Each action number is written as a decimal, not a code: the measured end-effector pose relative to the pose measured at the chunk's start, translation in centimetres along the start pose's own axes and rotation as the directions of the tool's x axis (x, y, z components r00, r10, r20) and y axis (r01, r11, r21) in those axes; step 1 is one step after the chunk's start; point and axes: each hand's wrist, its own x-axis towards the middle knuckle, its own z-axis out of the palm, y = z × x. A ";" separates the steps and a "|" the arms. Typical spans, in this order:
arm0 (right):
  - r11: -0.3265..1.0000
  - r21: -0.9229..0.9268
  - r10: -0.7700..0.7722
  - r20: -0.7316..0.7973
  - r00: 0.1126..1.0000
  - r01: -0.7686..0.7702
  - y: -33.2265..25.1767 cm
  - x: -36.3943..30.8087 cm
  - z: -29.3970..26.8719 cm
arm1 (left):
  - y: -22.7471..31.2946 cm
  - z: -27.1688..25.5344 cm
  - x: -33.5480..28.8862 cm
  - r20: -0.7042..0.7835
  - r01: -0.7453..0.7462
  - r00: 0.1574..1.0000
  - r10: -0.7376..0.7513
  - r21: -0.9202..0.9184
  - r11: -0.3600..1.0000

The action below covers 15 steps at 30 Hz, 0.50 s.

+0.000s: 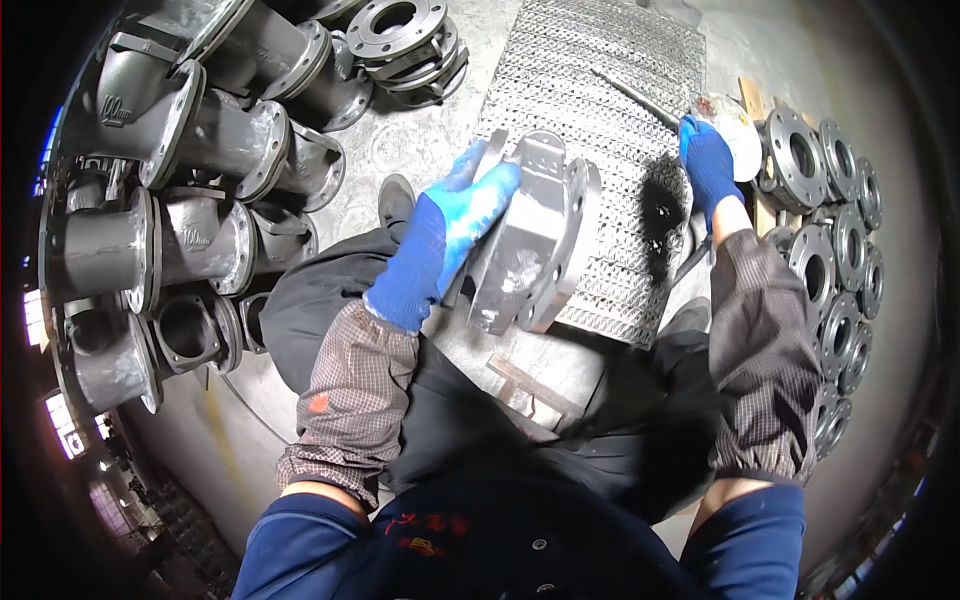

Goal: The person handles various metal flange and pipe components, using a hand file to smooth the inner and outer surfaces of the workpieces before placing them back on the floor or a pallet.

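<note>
My left hand (455, 220), in a blue glove, is closed on the near-left side of a grey flanged metal casting (530, 230). This casting is tilted above a perforated metal plate, and its right flange shows bolt holes. My right hand (707, 165), also gloved in blue, is wrapped round the end of a long thin dark rod-shaped tool (640, 100). The tool points up and left over the plate, apart from the casting. Its exact kind cannot be made out. Right beside that hand is a whitish round object (738, 140) with reddish marks, partly hidden.
The perforated metal plate (580, 50) lies ahead of me. Grey flanged pipe castings (200, 235) are stacked at left, with ring flanges (397, 22) piled beyond. Several more flanges (812, 260) stand in rows at right. A dark hose or cable (692, 262) hangs below my right wrist.
</note>
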 end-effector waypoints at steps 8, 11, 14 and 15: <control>0.958 -0.239 0.201 0.178 0.963 -0.156 -3.9 4.0 2.7 | 0.5 1.0 -1.1 0.069 -0.083 0.996 0.062 0.357 0.930; 0.941 -0.335 0.143 0.251 0.957 -0.053 -5.7 2.5 3.7 | -0.5 -0.2 -1.1 0.167 -0.211 0.973 0.157 0.392 0.895; 0.954 -0.295 0.056 0.317 0.947 0.043 -6.1 -0.3 3.1 | 0.6 0.2 -1.2 0.065 -0.034 0.998 0.008 0.402 0.915; 0.960 -0.255 -0.026 0.337 0.941 0.117 -5.3 -0.7 2.1 | 0.8 0.3 -1.2 0.072 -0.054 0.997 0.018 0.544 0.837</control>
